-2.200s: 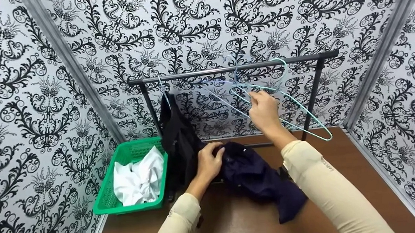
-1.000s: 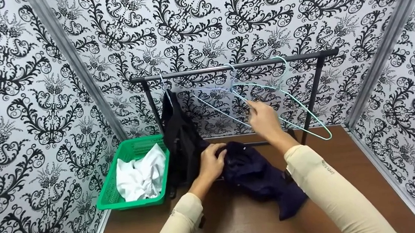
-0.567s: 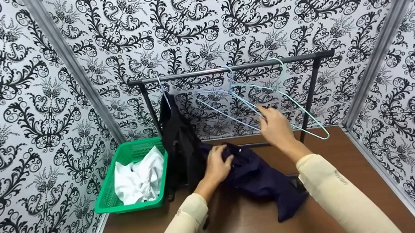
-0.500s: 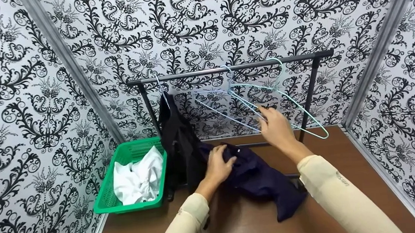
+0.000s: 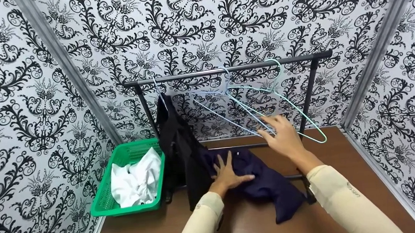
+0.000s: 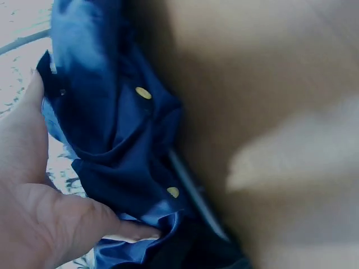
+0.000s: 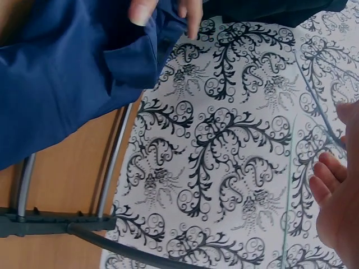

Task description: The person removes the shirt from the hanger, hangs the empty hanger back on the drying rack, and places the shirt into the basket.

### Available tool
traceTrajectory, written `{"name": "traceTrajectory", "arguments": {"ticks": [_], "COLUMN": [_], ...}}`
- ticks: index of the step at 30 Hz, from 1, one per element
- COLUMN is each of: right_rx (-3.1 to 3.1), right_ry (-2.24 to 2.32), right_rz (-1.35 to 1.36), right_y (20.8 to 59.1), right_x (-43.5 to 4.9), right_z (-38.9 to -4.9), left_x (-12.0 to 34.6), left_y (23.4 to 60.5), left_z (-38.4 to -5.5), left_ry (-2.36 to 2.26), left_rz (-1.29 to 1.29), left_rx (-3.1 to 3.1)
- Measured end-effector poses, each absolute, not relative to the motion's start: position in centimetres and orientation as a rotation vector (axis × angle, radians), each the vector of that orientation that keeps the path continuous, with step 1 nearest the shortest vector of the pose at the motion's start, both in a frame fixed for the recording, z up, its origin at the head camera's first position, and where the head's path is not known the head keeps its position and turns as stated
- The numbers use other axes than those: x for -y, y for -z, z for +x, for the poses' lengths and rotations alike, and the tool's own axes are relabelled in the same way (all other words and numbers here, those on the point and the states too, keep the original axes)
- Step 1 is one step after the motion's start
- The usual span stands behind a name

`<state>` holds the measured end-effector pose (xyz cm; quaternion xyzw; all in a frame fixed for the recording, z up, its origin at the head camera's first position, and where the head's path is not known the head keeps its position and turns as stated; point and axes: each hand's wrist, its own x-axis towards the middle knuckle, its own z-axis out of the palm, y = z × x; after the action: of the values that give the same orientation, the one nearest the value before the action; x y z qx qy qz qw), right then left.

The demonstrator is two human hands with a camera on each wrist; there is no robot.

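Note:
A dark navy button-up garment (image 5: 264, 181) slants across the table beside the black clothing. My left hand (image 5: 228, 177) rests on it with fingers and thumb spread wide; in the left wrist view, yellowish buttons (image 6: 143, 93) show on its front. My right hand (image 5: 283, 137) holds the right end of a pale blue hanger (image 5: 225, 119) between thumb and fingers. That hanger hooks over the rack's bar and tilts down toward the hand. Just behind, a mint green hanger (image 5: 299, 112) hangs on the same bar. The right wrist view shows the right hand (image 7: 342, 190) at its edge.
A dark metal rack (image 5: 191, 75) stands on the brown table (image 5: 342, 180). Black clothing (image 5: 178, 143) hangs on a hanger at its left end. Left of it sits a green basket (image 5: 101, 200) with white cloth (image 5: 136, 180) inside. Patterned walls enclose the table.
My right hand has slid down the blue hanger's arm to its end, pulling it lower. My left hand has let its curled fingers spread out and moved slightly right and nearer on the navy garment.

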<state>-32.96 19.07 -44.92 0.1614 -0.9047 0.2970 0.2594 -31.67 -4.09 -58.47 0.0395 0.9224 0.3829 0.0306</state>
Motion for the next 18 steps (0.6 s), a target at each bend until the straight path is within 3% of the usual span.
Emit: {"name": "traceTrajectory", "arguments": {"ticks": [8,18], "right_rx": [2.457,2.442], "right_ry": [-0.864,-0.931], "right_rz": [0.389,0.365], "right_y": [46.4,47.9], "right_x": [-19.7,-19.9], "right_z": [-32.9,-32.4], "left_x": [2.7,1.5], "left_y": [63.6,64.0], "left_z": [-32.9,-32.8], "left_ry": [-1.169,-1.033], "left_rz": [0.045,-0.136], "left_rx": [-2.989,-2.996]}}
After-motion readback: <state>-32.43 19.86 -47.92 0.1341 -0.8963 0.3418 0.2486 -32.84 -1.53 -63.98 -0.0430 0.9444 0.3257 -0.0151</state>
